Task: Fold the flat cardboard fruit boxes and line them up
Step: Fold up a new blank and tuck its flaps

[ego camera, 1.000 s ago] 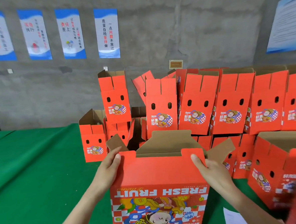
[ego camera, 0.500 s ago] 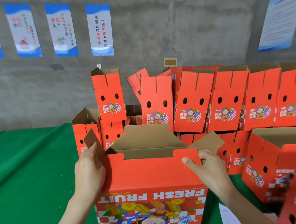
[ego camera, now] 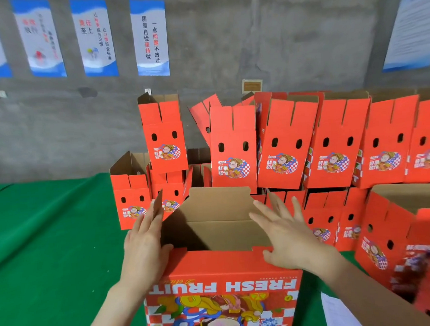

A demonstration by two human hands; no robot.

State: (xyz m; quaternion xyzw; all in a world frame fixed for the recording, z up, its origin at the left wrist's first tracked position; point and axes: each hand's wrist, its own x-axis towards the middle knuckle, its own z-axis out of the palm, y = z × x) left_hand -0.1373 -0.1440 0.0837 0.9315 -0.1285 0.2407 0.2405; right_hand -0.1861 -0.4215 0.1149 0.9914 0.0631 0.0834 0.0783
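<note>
A red "FRESH FRUIT" cardboard box stands open in front of me on the green table, its brown inside showing. My left hand lies flat with straight fingers against the box's left side flap. My right hand is spread over the right side flap, fingers straight, thumb on the front panel's top edge. Behind it, several folded red boxes stand in rows, some stacked two high.
More folded red boxes crowd the right side. A white paper sheet lies at the lower right. Green table cloth stretches to the left. A grey wall with posters stands behind.
Both hands let go of the front panel's corners and flattened onto the side flaps, pushing them inward. The box now sits lower and its inside shows more.
</note>
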